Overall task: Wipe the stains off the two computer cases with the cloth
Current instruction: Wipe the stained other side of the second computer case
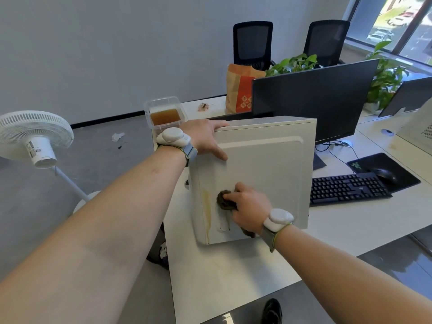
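Observation:
A white computer case point(264, 164) stands upright on the white desk point(233, 272), its side panel facing me. My left hand point(205, 136) grips its top left corner, fingers over the top edge and thumb on the panel. My right hand point(245, 206) holds a bunched dark cloth point(224, 200) and presses it against the lower left of the panel. A yellowish-brown stain streak point(207, 211) runs down the panel just left of the cloth. A second white case point(420, 129) shows at the right edge of the view, mostly cut off.
Behind the case stand a black monitor point(313, 99), a paper bag point(240, 90) and a plastic tub of brown liquid point(164, 115). A black keyboard point(348, 188), mouse point(385, 175) and mouse pad lie to the right. A white fan point(35, 136) stands on the floor at left.

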`<state>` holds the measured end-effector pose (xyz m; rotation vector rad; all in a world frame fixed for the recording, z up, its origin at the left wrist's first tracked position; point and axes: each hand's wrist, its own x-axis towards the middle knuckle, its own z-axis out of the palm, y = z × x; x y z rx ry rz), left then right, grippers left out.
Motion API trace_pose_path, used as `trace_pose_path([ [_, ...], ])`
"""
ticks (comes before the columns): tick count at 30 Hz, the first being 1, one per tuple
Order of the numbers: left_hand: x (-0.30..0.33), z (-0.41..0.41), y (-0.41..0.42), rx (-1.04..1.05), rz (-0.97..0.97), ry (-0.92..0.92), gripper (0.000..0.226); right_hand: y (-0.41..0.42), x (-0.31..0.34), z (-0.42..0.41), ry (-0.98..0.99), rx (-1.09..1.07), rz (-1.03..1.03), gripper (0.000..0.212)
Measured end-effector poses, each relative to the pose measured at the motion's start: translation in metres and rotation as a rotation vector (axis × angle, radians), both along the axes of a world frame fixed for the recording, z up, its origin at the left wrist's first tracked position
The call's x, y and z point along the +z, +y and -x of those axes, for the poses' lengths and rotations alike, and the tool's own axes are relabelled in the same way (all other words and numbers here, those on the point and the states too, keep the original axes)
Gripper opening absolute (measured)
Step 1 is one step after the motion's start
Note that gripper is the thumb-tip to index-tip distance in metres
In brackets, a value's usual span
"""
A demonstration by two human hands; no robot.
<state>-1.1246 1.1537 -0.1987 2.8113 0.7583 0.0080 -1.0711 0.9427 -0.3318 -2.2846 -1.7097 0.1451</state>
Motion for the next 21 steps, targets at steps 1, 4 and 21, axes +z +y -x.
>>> trace_pose_path([
  [1,-0.001,0.0,0.001,-0.001,-0.008,0.008,0.105,0.002,0.004,0.0,0.029,-0.051,-0.121,0.043],
  [4,0.0,-0.001,0.002,0.009,0.007,0.015,0.107,0.003,-0.008,-0.002,0.051,-0.101,-0.299,0.045],
  [21,-0.003,-0.006,0.007,0.03,0.023,-0.032,0.1,-0.015,-0.054,-0.001,-0.058,0.078,0.051,0.025],
])
